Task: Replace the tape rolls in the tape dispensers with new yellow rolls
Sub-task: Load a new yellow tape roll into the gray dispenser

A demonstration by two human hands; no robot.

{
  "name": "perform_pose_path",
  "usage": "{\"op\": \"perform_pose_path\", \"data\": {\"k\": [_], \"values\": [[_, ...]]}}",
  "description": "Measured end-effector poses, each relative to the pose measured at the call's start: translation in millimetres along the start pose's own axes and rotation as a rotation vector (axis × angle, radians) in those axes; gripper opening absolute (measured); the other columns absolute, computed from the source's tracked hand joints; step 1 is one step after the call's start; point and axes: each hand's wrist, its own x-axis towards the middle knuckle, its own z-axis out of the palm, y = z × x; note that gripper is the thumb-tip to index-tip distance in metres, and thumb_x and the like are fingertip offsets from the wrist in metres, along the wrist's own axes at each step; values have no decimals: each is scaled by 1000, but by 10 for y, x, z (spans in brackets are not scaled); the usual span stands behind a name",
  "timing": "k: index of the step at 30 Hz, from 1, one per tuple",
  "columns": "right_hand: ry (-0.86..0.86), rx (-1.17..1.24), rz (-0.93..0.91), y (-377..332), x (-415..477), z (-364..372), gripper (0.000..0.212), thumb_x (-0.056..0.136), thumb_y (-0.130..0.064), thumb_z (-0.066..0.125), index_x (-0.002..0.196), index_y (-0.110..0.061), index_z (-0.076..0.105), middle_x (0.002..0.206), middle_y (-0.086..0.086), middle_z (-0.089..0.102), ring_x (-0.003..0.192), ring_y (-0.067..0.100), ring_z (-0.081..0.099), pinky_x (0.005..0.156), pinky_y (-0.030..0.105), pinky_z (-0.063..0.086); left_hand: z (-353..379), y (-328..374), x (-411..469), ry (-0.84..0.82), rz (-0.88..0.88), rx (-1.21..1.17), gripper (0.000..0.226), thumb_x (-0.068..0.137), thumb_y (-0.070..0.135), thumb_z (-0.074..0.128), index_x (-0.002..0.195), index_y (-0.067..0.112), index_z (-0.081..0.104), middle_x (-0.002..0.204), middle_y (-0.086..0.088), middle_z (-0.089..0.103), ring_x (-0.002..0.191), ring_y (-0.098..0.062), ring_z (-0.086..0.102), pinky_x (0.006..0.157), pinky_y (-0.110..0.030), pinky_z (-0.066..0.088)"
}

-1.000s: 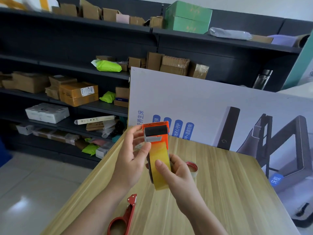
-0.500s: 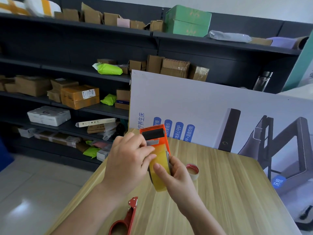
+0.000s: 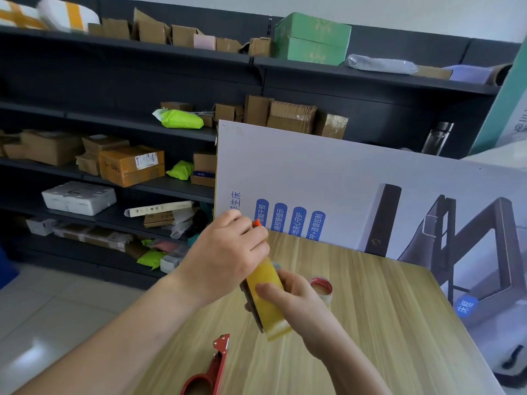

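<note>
Above the wooden table I hold an orange tape dispenser with a yellow tape roll in it. My left hand curls over the dispenser's top end and hides nearly all of it; only an orange tip shows. My right hand grips the yellow roll from the right, thumb across its face. A second, red tape dispenser lies on the table near the front edge. A small red-cored roll stands on the table just behind my right hand.
A large printed board stands upright along the table's far edge. Dark shelves with cardboard boxes and green bags fill the background left. The table's left edge drops to a pale tiled floor.
My left hand has slid up and over the dispenser's head, covering the orange and black front that showed earlier. The dispenser and roll have tilted slightly, top toward the left.
</note>
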Motion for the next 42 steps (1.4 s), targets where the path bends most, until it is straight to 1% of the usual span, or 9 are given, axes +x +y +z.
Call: {"op": "perform_pose_path", "data": {"k": [5, 9, 15, 19, 22, 26, 34, 38, 42], "values": [[-13, -37, 47, 40, -17, -14, 33, 73, -23, 60, 103, -7, 64, 92, 13, 77, 84, 21, 76, 79, 41, 60, -39, -31, 118, -136, -13, -35, 22, 77, -3, 53, 68, 14, 62, 67, -1, 58, 54, -21, 48, 63, -33, 50], [10, -45, 58, 57, -34, 8, 34, 72, -25, 59, 102, -8, 63, 89, 10, 77, 80, 18, 76, 74, 35, 61, -22, -57, 140, -208, -219, -277, 10, 86, 12, 65, 79, 11, 71, 81, -2, 64, 68, -22, 56, 68, -37, 51], [47, -88, 99, 83, -25, 35, 34, 74, -24, 59, 104, -7, 61, 86, 7, 77, 78, 17, 76, 74, 35, 60, 99, -89, 188, -359, -301, -310, 25, 98, 31, 43, 102, 21, 66, 101, 4, 59, 93, -19, 54, 84, -33, 46], [79, -130, 98, 113, -32, 36, 40, 71, -28, 58, 101, -1, 60, 85, 12, 73, 84, 24, 75, 83, 45, 57, 168, -93, 189, -396, -271, -338, 22, 98, 27, 45, 98, 18, 65, 98, 2, 64, 95, -18, 56, 92, -32, 44], [112, -121, 113, 140, -20, 10, 37, 72, -25, 59, 99, 0, 59, 79, 4, 68, 87, 28, 74, 76, 39, 55, 184, -88, 176, -436, -335, -407, 21, 97, 25, 47, 94, 15, 65, 94, 2, 67, 92, -16, 58, 101, -32, 41], [149, -147, 109, 176, -15, 2, 45, 64, -31, 58, 98, -1, 59, 81, 6, 60, 81, 26, 66, 74, 37, 48, 153, -104, 186, -398, -569, -514, 18, 95, 22, 50, 85, 15, 62, 85, 2, 61, 82, -17, 55, 74, -34, 46], [264, -126, 19, 292, -48, 55, 57, 79, -53, 69, 92, 2, 61, 83, 22, 68, 83, 41, 69, 78, 56, 55, 59, -328, 204, -593, -765, -645, 14, 90, 24, 60, 77, 24, 63, 76, 15, 59, 71, 0, 53, 55, -20, 35], [219, -94, 45, 295, -40, 70, 57, 71, -46, 67, 99, 4, 60, 78, 7, 58, 71, 22, 57, 66, 40, 48, 76, -426, 151, -598, -840, -567, 11, 90, 23, 61, 80, 23, 64, 81, 11, 61, 74, -3, 55, 58, -23, 41], [209, -96, 95, 352, -23, 73, 44, 72, -36, 66, 97, 0, 61, 76, 6, 58, 69, 18, 58, 64, 30, 46, 145, -388, 109, -541, -770, -464, 17, 91, 25, 58, 75, 28, 61, 71, 11, 65, 68, -3, 59, 60, -27, 46]]}}
